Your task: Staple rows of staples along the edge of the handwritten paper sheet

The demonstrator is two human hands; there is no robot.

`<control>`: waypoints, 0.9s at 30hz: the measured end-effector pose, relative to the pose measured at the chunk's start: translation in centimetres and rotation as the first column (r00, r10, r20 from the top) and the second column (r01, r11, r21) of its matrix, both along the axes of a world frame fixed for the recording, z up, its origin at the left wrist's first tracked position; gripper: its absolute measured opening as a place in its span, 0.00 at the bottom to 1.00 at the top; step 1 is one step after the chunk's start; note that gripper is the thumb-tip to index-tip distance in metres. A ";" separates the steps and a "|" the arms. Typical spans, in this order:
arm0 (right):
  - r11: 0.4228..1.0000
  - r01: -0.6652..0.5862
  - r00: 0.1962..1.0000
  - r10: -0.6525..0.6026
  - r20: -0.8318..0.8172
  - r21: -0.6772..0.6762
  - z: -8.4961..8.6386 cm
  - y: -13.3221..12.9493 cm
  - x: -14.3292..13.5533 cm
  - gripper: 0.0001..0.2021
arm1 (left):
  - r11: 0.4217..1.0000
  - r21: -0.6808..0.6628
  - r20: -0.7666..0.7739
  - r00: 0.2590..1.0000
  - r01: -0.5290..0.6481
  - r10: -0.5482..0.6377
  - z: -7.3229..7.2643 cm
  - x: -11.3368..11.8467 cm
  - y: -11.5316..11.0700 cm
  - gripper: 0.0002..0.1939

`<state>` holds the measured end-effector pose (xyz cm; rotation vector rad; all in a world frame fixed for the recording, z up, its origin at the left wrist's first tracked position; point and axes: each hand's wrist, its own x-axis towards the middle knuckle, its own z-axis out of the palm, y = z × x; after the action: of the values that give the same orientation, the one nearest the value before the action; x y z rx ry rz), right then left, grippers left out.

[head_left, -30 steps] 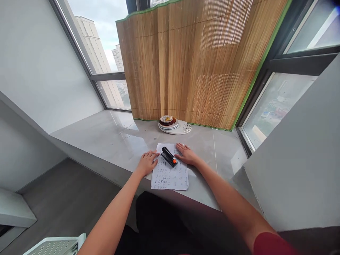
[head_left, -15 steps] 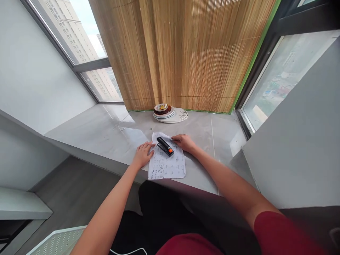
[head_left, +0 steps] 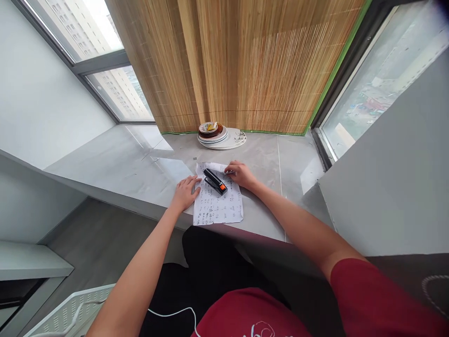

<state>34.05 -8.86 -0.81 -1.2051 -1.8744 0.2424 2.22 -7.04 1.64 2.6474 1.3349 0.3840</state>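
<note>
A sheet of paper (head_left: pixel 217 210) covered with handwritten marks lies on the grey tiled ledge in front of me. On its upper half rests a black stapler (head_left: pixel 215 181) with an orange patch at its near end. My left hand (head_left: pixel 185 193) lies flat at the paper's left edge, fingers stretched out and thumb on the sheet. At the upper right edge of the paper, my right hand (head_left: pixel 241 174) has its fingers bent and pressed together. Something small and pale shows at those fingertips, too small to make out. Neither hand touches the stapler.
A stack of plates and small dishes (head_left: pixel 212 133) stands on an oval plate (head_left: pixel 236 139) at the back of the ledge (head_left: pixel 261 157). Behind hangs a bamboo blind (head_left: pixel 224 61). A white perforated basket (head_left: pixel 75 309) and a white cable (head_left: pixel 171 312) are low at left.
The view has tilted down slightly, so everything sits higher. My right fingers have curled in more at the paper's edge. My left hand, the paper and the stapler keep their places.
</note>
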 end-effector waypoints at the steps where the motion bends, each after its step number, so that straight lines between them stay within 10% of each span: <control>1: 1.000 -0.007 1.000 0.007 0.004 0.006 -0.1 0.1 -0.1 0.15 | 1.000 0.002 0.000 1.000 -0.001 0.001 0.0 0.0 0.0 0.21; 27: 0.998 -0.058 0.998 0.058 -0.001 -0.005 0.5 -0.4 -0.8 0.08 | 0.999 0.042 -0.013 1.000 0.014 -0.013 -0.2 -0.1 0.3 0.21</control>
<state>33.28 -9.26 -0.31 -1.1552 -1.9101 0.2794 2.09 -6.76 1.39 2.6960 1.3264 0.3990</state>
